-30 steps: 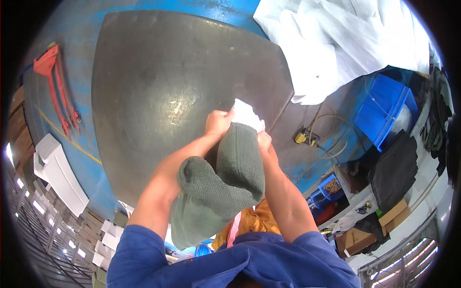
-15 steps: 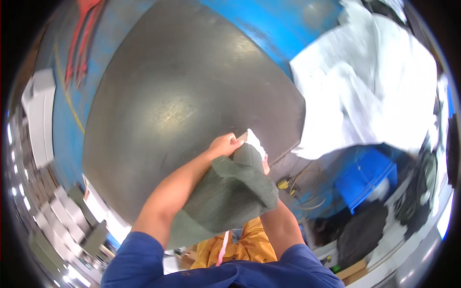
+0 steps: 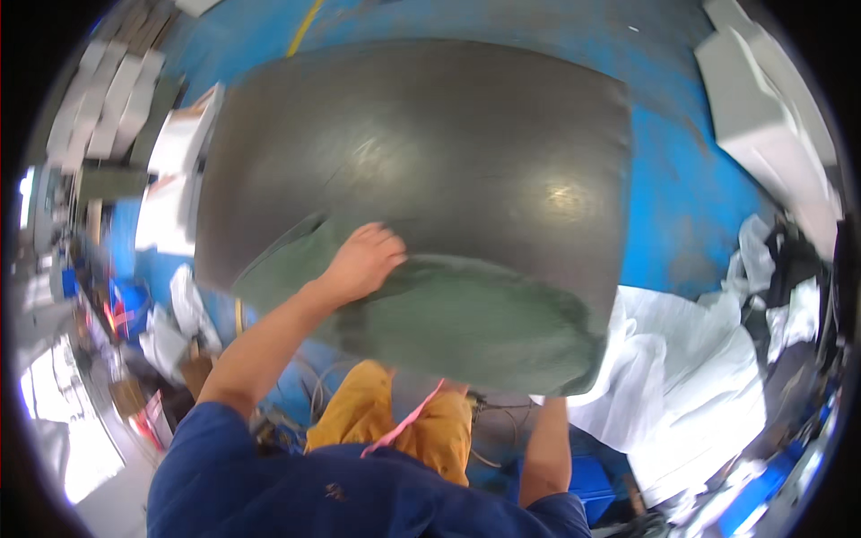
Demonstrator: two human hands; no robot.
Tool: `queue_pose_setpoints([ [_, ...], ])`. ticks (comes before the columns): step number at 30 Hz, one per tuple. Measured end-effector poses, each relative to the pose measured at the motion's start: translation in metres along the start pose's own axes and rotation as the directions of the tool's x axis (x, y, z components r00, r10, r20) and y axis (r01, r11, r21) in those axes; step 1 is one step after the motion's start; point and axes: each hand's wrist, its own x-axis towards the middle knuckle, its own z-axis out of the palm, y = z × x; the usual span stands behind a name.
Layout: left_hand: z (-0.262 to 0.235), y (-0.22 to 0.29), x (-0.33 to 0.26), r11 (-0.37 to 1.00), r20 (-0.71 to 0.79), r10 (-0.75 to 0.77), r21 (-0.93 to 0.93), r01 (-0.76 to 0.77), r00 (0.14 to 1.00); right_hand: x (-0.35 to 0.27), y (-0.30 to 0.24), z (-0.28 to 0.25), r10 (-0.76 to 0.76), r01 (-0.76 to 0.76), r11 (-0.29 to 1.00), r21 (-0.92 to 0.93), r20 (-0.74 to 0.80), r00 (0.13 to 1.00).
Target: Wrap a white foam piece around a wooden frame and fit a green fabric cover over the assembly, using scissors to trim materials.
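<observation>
A piece of green fabric [image 3: 466,323], smeared by motion, spreads across the near edge of a dark grey padded-looking table top [image 3: 421,152]. White shows along the cloth's right edge. My left hand [image 3: 366,260] is closed, fingers curled over the far edge of the fabric, left of its middle. From the lower right my right forearm [image 3: 545,448] reaches up to the fabric's right end. The right hand itself is hidden by the cloth, so its fingers do not show.
White sheeting [image 3: 691,377] hangs and lies to the right of the table. White boxes [image 3: 175,179] stand against its left side, with more white blocks [image 3: 753,90] at the far right. A blue bin [image 3: 587,484] and cables [image 3: 493,421] are on the floor near me.
The view has turned to the right along the table. The green fabric, bunched between both hands before, is now spread wide over the near edge, and my hands have moved apart.
</observation>
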Motion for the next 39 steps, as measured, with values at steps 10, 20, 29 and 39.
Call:
queue_pose_setpoints([
  [10,-0.109,0.108,-0.196,0.862,-0.186,0.361,-0.308,-0.403,0.914,-0.112,-0.057,0.123,-0.332,0.568,0.130,-0.812,0.504,0.797],
  [20,-0.051,-0.094,-0.183,0.829,-0.188,-0.551,-0.011,0.559,0.813,-0.145,0.051,0.231,0.051,0.374,-0.456,-0.808,0.396,0.917],
  [29,-0.167,-0.062,-0.303,0.551,-0.495,-0.675,-0.832,-0.074,0.547,-0.183,0.117,0.287,0.473,0.618,-0.710,-0.337,0.422,0.773],
  [39,-0.157,-0.039,-0.306,0.684,-0.638,-0.580,-0.719,-0.123,0.506,-0.142,0.307,0.363,0.773,0.621,-0.274,-0.734,0.216,0.596],
])
